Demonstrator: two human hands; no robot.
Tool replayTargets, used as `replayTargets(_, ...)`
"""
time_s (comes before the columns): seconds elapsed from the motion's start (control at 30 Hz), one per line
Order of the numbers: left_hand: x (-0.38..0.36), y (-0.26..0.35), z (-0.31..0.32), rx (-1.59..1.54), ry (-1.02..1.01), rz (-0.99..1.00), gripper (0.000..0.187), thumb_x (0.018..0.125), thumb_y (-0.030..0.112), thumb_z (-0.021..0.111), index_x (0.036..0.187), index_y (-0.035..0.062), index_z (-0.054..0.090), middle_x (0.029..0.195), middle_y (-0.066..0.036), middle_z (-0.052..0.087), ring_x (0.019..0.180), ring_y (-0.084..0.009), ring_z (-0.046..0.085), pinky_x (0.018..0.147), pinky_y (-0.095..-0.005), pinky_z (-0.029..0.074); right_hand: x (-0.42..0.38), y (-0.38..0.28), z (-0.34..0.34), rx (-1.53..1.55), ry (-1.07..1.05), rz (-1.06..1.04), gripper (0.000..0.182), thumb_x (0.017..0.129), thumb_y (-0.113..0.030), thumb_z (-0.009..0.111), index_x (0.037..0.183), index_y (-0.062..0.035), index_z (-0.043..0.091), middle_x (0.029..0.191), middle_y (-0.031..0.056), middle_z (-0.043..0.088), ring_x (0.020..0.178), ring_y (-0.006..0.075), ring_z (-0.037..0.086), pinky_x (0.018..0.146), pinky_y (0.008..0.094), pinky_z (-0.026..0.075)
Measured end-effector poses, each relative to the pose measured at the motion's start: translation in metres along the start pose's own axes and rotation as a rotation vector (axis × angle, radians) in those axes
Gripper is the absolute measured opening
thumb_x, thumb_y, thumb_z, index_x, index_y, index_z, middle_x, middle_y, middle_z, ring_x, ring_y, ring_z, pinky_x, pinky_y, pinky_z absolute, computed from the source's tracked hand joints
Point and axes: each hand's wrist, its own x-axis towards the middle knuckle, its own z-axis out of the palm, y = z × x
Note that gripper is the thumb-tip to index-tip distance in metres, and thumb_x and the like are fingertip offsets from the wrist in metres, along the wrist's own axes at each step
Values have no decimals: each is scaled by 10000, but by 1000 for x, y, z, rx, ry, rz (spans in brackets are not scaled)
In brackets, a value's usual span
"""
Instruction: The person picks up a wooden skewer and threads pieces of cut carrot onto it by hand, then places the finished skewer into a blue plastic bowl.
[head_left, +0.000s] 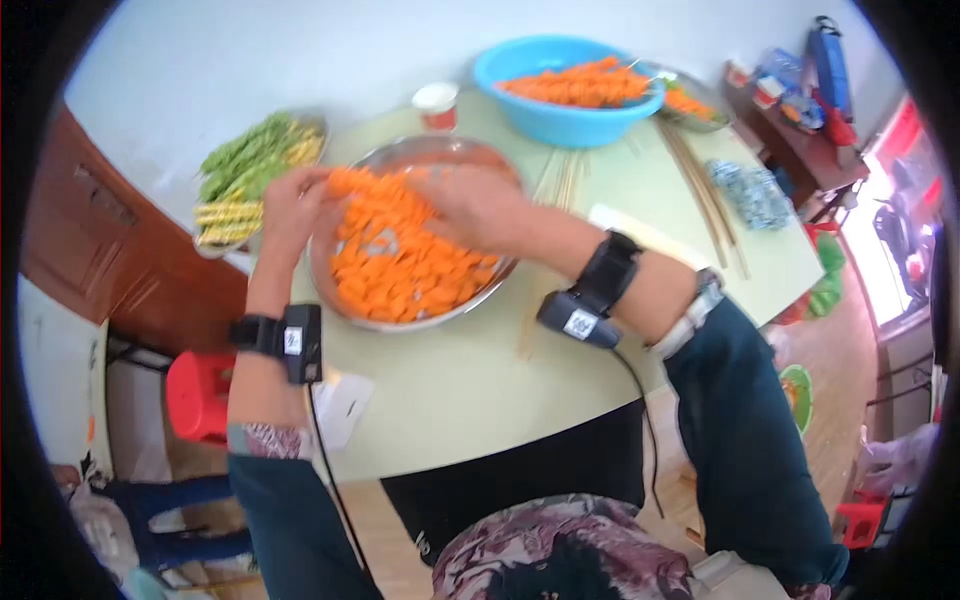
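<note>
A round metal bowl (420, 322) on the pale green table holds many orange carrot pieces (400, 270). Over its upper left rim, my left hand (295, 205) is closed on the end of a row of carrot pieces (355, 183). My right hand (470, 205) hovers over the upper right part of the bowl with its fingers bent toward the same row. Those fingertips are blurred, and anything between them is too small to make out. Both wrists carry black straps with small devices.
A blue basin (565, 125) with carrot skewers stands at the back, beside a metal dish (700, 120). A paper cup (436, 105) is behind the bowl. A plate of green and yellow vegetables (245, 175) lies left. Wooden sticks (700, 190) and a patterned cloth (750, 195) are right.
</note>
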Motion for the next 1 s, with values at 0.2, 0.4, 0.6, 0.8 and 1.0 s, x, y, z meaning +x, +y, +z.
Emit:
replayTargets(0.2,-4,29,11,-194,19,-107,249,834,41,477,1059,-38,546,889,-89,619,767,-138,612,636,-232,522,-5,-17,-26,-31,-153,165,456,754,-189,586,1159,-41,438,838,192,575,801,346,560,696,432,441)
replayTargets(0.4,-5,35,12,-172,123,-102,405,840,98,498,1235,27,447,870,-74,604,717,-100,576,587,-214,501,-4,-13,-27,12,-69,90,456,760,-197,582,1164,-45,435,796,198,573,791,341,565,705,429,443)
replayTargets(0.6,-5,45,11,-204,174,-158,438,824,83,544,1244,22,436,808,-43,604,662,-70,542,514,-209,490,-6,-14,-31,21,-72,90,425,756,-176,581,1139,-39,457,847,211,574,770,349,569,697,427,451)
replayTargets(0.8,-4,40,10,-231,202,-159,426,831,97,525,1239,10,436,816,-59,609,645,-94,589,482,-202,467,-1,-23,-54,466,16,157,360,771,-167,591,1080,5,521,765,136,618,559,229,605,538,322,479)
replayTargets(1.0,-6,40,11,-219,151,-165,406,823,76,521,1215,-7,455,807,-84,624,647,-110,601,548,-213,457,2,-8,-88,865,-73,340,504,748,-268,623,1090,80,501,735,159,629,542,214,626,585,302,507)
